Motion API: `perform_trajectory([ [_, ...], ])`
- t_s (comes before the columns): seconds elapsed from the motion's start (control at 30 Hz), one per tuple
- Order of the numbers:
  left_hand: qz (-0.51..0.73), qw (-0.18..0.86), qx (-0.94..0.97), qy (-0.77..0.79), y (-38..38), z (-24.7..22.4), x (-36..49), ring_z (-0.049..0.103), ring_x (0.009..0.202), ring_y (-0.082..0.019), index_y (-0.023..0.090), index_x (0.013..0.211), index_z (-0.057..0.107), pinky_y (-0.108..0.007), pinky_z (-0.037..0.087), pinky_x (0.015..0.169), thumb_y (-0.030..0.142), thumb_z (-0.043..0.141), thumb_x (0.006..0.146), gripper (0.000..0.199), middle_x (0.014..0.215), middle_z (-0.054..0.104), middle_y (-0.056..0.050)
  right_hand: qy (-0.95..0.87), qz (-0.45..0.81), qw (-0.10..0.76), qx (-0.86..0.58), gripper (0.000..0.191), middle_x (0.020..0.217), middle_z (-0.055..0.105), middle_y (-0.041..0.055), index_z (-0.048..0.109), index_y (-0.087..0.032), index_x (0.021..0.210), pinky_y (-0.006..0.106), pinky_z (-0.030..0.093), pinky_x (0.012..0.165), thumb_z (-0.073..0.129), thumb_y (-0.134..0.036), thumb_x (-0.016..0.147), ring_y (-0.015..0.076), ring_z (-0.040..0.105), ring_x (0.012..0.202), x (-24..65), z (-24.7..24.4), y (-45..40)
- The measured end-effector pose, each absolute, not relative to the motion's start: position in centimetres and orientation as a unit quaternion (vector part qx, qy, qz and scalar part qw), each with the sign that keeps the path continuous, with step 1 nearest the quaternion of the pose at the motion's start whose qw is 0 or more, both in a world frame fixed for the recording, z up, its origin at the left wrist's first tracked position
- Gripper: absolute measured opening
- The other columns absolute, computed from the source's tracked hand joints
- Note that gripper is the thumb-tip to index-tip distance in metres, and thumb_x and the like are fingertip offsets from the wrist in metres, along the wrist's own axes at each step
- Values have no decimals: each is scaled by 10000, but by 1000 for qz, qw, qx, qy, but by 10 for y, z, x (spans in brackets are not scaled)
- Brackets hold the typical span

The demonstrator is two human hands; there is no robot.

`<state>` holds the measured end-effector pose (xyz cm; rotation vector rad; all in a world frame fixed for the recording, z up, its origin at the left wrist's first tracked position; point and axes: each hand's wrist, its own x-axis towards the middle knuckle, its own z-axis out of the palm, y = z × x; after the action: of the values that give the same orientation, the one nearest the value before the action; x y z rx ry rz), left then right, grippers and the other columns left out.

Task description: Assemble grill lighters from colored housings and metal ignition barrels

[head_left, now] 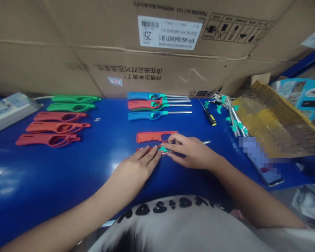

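An opened gas lighter lies on the blue table, mostly covered by my hands: a red casing half, a green trigger [163, 149] and a metal tube [207, 142] show. My left hand [138, 166] rests its outstretched fingers over the red casing and holds it down. My right hand [190, 151] is closed, fingers bent around the lighter's front near the green trigger. What the fingertips pinch is partly hidden. Just beyond lies the other casing half, orange-red [150, 137], with its hollow side up, close to my right fingers.
Assembled lighters [144, 116] lie at the back middle; green and red casings [48, 139] line the left. A screwdriver [210, 117], metal tubes with green triggers [236, 122], a phone [265, 166] and a taped carton [275, 122] are right. A large cardboard box [68, 70] stands behind.
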<state>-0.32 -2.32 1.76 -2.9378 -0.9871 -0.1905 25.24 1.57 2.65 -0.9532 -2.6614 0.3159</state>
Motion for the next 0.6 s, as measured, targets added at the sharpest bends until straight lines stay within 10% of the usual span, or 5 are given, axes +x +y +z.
perform_trajectory([
  [0.6, -124, -4, -939, -321, -17, 20, -2, 685, 1186, -315, 89, 1381, 584, -455, 626, 936, 195, 429, 1015, 411, 1358, 659, -145, -947, -3, 52, -317, 361, 1073, 678, 114, 622, -114, 1223, 301, 402, 607, 400, -346, 1059, 185, 643, 828, 245, 29, 11],
])
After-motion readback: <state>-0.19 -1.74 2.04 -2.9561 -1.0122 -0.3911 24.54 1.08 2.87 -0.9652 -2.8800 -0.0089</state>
